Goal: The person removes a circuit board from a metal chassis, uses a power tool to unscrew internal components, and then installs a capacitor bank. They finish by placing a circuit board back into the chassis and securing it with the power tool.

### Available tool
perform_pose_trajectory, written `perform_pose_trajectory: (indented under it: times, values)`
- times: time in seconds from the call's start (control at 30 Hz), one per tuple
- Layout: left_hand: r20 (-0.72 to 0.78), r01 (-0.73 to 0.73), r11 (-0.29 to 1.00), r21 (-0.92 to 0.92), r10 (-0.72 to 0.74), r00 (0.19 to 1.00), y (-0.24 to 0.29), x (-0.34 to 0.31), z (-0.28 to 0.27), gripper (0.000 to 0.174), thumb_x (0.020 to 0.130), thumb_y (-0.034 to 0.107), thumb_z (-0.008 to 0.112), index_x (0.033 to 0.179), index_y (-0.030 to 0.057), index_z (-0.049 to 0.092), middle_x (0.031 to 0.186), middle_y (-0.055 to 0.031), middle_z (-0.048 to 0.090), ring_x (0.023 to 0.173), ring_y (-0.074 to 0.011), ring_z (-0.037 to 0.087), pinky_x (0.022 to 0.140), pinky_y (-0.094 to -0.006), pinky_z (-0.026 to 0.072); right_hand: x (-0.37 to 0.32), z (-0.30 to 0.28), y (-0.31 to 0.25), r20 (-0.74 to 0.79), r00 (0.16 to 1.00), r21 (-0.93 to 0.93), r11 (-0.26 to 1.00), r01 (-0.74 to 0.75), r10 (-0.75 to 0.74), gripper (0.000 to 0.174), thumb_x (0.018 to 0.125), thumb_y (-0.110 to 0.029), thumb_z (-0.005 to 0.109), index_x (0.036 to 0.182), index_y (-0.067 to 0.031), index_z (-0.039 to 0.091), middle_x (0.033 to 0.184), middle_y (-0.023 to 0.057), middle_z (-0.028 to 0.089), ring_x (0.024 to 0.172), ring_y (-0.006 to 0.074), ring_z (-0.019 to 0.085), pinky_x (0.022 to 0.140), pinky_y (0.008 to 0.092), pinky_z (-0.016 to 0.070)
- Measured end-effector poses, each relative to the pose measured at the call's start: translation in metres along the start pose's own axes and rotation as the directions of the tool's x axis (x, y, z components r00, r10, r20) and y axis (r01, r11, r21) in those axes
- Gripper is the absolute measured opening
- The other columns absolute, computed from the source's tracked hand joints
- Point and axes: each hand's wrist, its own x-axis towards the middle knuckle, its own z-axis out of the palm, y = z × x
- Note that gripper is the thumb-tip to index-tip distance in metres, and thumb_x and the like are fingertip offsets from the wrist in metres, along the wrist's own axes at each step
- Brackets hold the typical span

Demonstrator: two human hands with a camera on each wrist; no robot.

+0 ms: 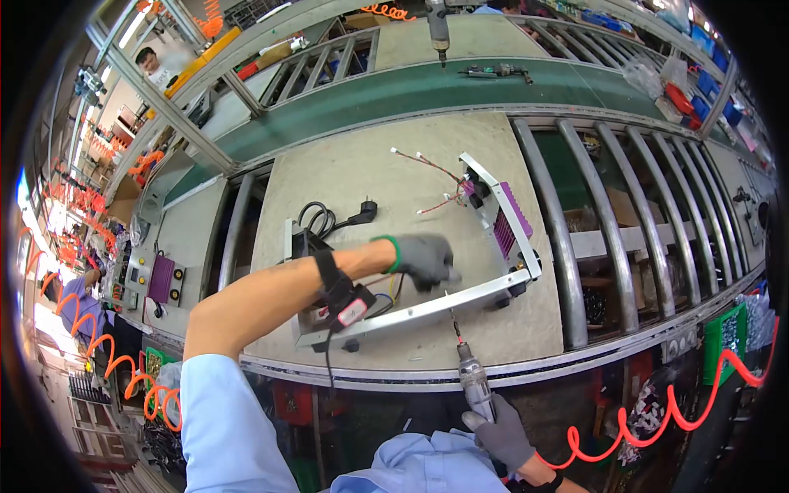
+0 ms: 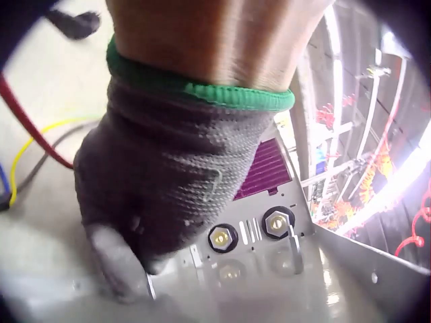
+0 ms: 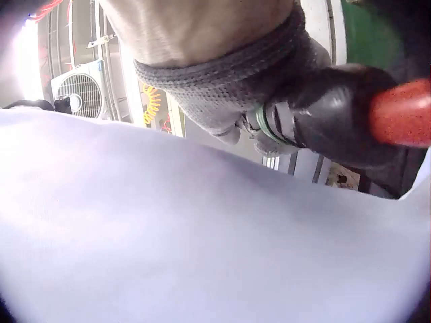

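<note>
A light grey metal frame [image 1: 386, 319] lies on its side on the worktable board [image 1: 329, 177], with black feet along its near edge. Its right end panel carries purple slotted plates [image 1: 515, 214] and, in the left wrist view, brass terminals [image 2: 223, 238]. My gloved left hand [image 1: 423, 259] is inside the frame, against the inner face of its long base. Between thumb and curled fingers shows a thin light metal piece [image 2: 151, 286], mostly hidden. My gloved right hand [image 1: 503, 433] grips an air screwdriver [image 1: 474, 380] from below, its bit reaching the frame's near edge.
A black power cord with plug [image 1: 362, 214] and thin connector wires [image 1: 427, 164] lie within the frame. Metal rollers [image 1: 604, 222] run along the right. A red coiled hose [image 1: 633, 431] trails from the screwdriver. Another screwdriver [image 1: 438, 33] hangs over the green belt [image 1: 370, 103].
</note>
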Motion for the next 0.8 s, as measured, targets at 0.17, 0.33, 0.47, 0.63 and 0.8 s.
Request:
perform_pose_trajectory:
  times: [0.17, 0.33, 0.47, 0.63, 0.8]
  values:
    - [-0.441, -0.243, 0.927, -0.286, 0.097, 0.892, 0.052, -0.121, -0.004, 0.032, 0.099, 0.025, 0.062, 0.11, -0.0034, 0.068, 0.091, -0.0074, 0.07, 0.074, -0.0118, 0.067, 0.066, -0.029, 0.056, -0.012, -0.011, 0.001, 0.156, 0.988, -0.194, 0.981, 0.019, 0.012, 0.039, 0.087, -0.034, 0.078, 0.102, -0.0038, 0.057, 0.076, 0.0042, 0.059, 0.056, 0.0108, 0.056, 0.051, 0.0292, 0.0479]
    - [-0.513, -0.348, 0.794, -0.498, 0.053, 0.857, 0.057, -0.193, 0.081, 0.026, 0.1, 0.023, 0.062, 0.112, 0.0002, 0.069, 0.088, -0.004, 0.069, 0.073, -0.0082, 0.066, 0.063, -0.0248, 0.0542, -0.008, -0.005, -0.012, 0.252, 0.966, -0.262, 0.965, 0.017, 0.052, 0.042, 0.089, -0.038, 0.076, 0.103, -0.003, 0.057, 0.076, 0.0059, 0.06, 0.058, 0.0117, 0.058, 0.052, 0.0294, 0.0484]
    - [-0.573, -0.365, 0.604, -0.709, -0.191, 0.797, 0.016, -0.176, 0.158, 0.029, 0.103, 0.022, 0.058, 0.115, -0.0026, 0.066, 0.092, -0.0068, 0.07, 0.074, -0.0095, 0.066, 0.062, -0.0239, 0.0562, -0.011, -0.001, -0.013, 0.225, 0.973, -0.28, 0.96, 0.014, 0.051, 0.041, 0.089, -0.037, 0.075, 0.105, -0.0028, 0.058, 0.077, 0.0065, 0.061, 0.058, 0.012, 0.058, 0.053, 0.0296, 0.0489]
    - [-0.466, -0.382, 0.276, -0.882, -0.393, 0.792, -0.014, -0.124, 0.226, 0.036, 0.104, 0.027, 0.058, 0.121, -0.004, 0.063, 0.095, -0.0079, 0.067, 0.075, -0.0106, 0.064, 0.061, -0.0244, 0.0545, -0.028, 0.002, -0.014, 0.244, 0.97, -0.299, 0.952, 0.066, 0.009, 0.043, 0.088, -0.036, 0.076, 0.107, -0.0021, 0.057, 0.078, 0.0066, 0.06, 0.058, 0.0119, 0.059, 0.053, 0.0297, 0.0493]
    - [-0.512, -0.553, -0.101, -0.827, -0.269, 0.816, -0.025, -0.102, 0.248, 0.037, 0.103, 0.027, 0.062, 0.125, -0.0034, 0.059, 0.088, -0.004, 0.062, 0.076, -0.0091, 0.061, 0.059, -0.0231, 0.0498, -0.041, 0.01, -0.017, 0.26, 0.965, -0.321, 0.945, 0.056, 0.031, 0.046, 0.088, -0.037, 0.076, 0.109, -0.0013, 0.056, 0.079, 0.0063, 0.06, 0.057, 0.0115, 0.06, 0.052, 0.0294, 0.0491]
